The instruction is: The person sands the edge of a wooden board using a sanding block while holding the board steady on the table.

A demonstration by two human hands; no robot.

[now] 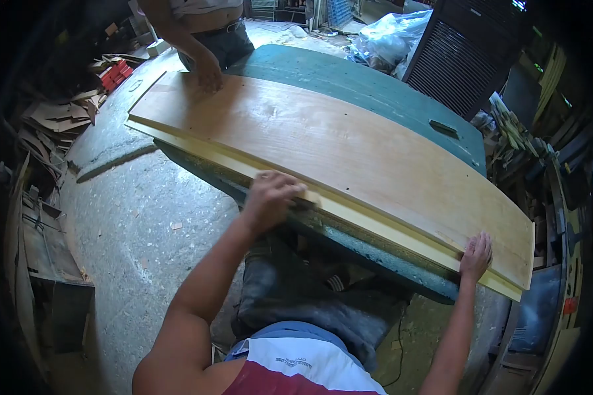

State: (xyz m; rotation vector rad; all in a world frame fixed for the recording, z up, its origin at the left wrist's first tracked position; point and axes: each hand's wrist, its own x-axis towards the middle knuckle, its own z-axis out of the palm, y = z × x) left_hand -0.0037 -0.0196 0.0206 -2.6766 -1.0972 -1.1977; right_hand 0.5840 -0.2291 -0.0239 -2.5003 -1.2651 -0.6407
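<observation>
A large wooden panel with small dark holes lies across a green-topped table. Along its near side runs a stepped, pale yellow edge. At that edge, left of my body, my left hand is closed around a small tan block, slightly blurred; its underside is hidden. My right hand rests with fingers stretched out over the panel's near right edge and holds nothing.
Across the table stands another person, one hand on the panel's far left. A dark louvred panel leans behind. Wood scraps and red pieces lie left. Timber strips are stacked right; a dark bar lies on the table.
</observation>
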